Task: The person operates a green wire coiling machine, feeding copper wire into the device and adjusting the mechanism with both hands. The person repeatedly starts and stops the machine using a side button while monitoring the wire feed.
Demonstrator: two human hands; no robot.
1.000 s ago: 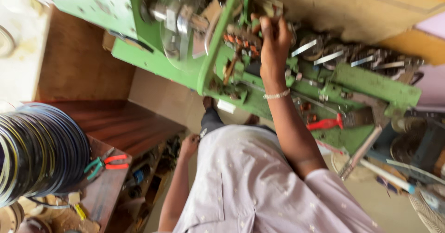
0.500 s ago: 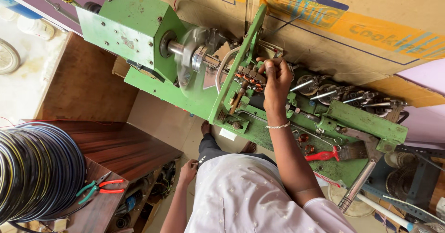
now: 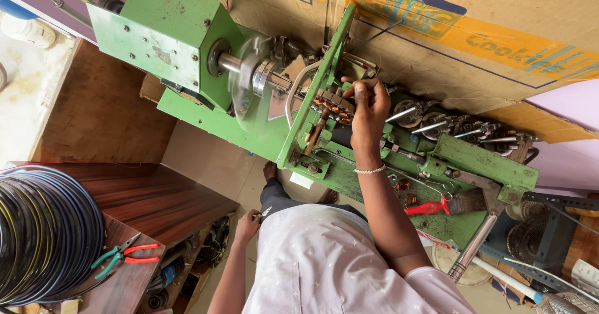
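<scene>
A green coil-winding machine (image 3: 187, 45) stands on a bench under a cardboard sheet. Its shaft carries a clear disc (image 3: 246, 80) and a stepped coil former (image 3: 331, 105) wound with copper wire. My right hand (image 3: 368, 105), with a bracelet on the wrist, reaches up to the former; its fingertips are pinched together at the former's top edge. What lies between them is too small to tell. My left hand (image 3: 248, 221) hangs by my hip beside my white shirt with its fingers curled, touching nothing I can make out.
Red-handled pliers (image 3: 430, 208) and a brush (image 3: 465, 201) lie on the machine's base. A big coil of dark cable (image 3: 43, 233) and green-and-red pliers (image 3: 121, 255) rest on a wooden cabinet at the left. Wire tension rollers (image 3: 437, 123) sit to the right, and a metal lever (image 3: 474, 242) slants down.
The view has swung so the machine sits lower and fuller in frame. My right hand stays on the coil former, and my left hand still hangs at my side.
</scene>
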